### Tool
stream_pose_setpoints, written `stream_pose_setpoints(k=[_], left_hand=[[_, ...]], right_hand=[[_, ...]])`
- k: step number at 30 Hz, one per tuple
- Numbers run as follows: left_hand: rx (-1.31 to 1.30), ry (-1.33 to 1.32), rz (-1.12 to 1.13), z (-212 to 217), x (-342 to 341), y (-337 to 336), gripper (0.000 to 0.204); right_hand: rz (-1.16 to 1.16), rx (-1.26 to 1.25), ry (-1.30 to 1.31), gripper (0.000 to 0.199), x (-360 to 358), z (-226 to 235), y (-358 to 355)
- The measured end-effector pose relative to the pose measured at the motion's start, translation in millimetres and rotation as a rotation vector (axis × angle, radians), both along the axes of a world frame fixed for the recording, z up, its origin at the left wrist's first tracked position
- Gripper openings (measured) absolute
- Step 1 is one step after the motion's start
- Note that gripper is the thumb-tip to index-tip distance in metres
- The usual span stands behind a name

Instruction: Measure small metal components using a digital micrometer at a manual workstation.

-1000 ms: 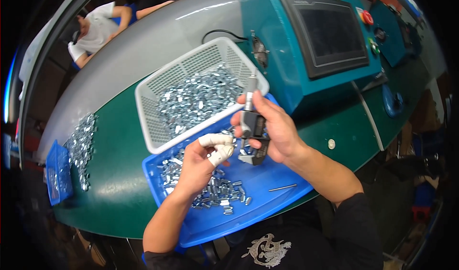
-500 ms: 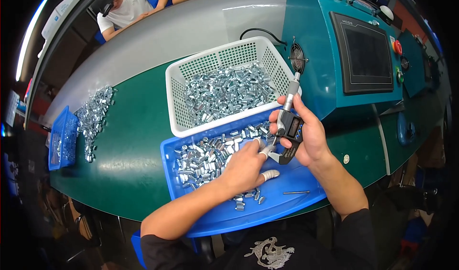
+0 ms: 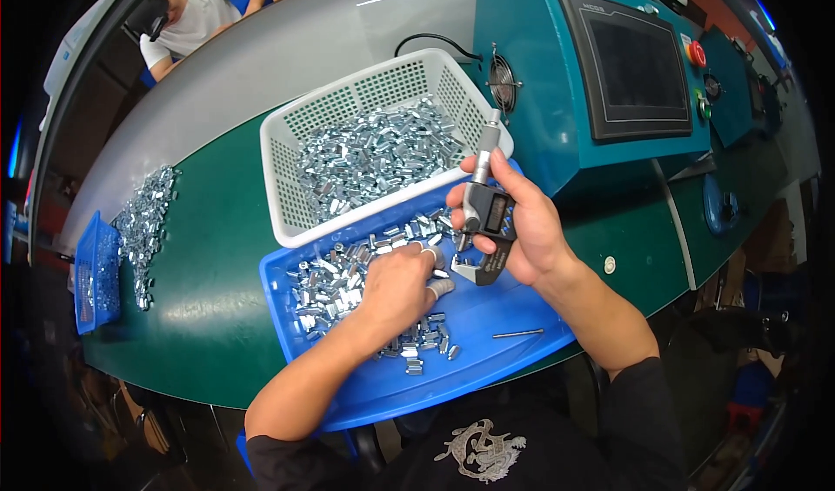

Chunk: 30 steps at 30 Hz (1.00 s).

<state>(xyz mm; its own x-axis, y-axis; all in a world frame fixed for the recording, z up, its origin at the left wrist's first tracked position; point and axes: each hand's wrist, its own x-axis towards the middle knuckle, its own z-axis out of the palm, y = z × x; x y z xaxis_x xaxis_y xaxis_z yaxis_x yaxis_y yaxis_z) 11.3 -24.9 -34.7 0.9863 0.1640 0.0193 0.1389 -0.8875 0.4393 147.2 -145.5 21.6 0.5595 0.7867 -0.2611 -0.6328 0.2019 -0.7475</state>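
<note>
Over the blue tray point(image 3: 474, 321), a person works with both bare hands. The left hand point(image 3: 396, 287) reaches down into its middle, palm downward and fingers bent, with pale covers point(image 3: 443, 287) on some fingertips. Those tips are among or just above the small metal pieces point(image 3: 326, 300) scattered over the tray's left and far parts; whether they pinch one cannot be told.

Above the tray's far right part, the right hand point(image 3: 531, 226) is closed around a digital micrometer point(image 3: 490, 210), thumb along its barrel. The tool is tilted, its thimble pointing away from the person and its curved frame low, near the left fingertips. Whether a piece sits in its gap is too small to tell.

A thin metal rod point(image 3: 517, 334) lies in the tray's near right part. Just beyond the tray stands a white perforated basket point(image 3: 280, 169) of similar pieces. Well left of the tray, a heap of pieces point(image 3: 146, 230) lies beside a small blue basket point(image 3: 96, 269). Beyond the tray to the right stands a teal machine point(image 3: 544, 100) with a dark screen point(image 3: 631, 65).
</note>
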Motion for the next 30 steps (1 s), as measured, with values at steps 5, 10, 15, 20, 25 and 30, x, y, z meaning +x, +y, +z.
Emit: stream_pose_setpoints(k=[5, 10, 15, 20, 25, 30], left_hand=[[-0.212, 0.056, 0.047, 21.0, 4.8, 1.9, 0.024], [-0.971, -0.061, 0.253, 24.1, 2.2, 10.1, 0.014], [-1.152, -0.128, 0.229, 36.1, -2.3, 2.7, 0.018], [-1.385, -0.137, 0.23, 39.0, -3.7, -1.4, 0.022], [-1.421, -0.111, 0.242, 36.2, -3.8, 2.9, 0.023], [-1.461, -0.08, 0.225, 41.8, -3.1, 0.8, 0.021]], right_hand=[[0.003, 0.004, -0.006, 0.041, 1.2, -1.8, -2.6], [0.013, 0.026, 0.014, 0.04, 0.7, -2.2, -4.0], [-0.006, -0.001, 0.007, 0.04, 0.1, -1.3, -2.9], [0.001, 0.045, 0.002, 0.043, 1.7, -4.1, -2.5], [-0.016, 0.074, 0.019, 0.045, 1.0, -5.5, -2.0], [-0.015, 0.066, 0.02, 0.045, 1.4, -5.6, -2.4]])
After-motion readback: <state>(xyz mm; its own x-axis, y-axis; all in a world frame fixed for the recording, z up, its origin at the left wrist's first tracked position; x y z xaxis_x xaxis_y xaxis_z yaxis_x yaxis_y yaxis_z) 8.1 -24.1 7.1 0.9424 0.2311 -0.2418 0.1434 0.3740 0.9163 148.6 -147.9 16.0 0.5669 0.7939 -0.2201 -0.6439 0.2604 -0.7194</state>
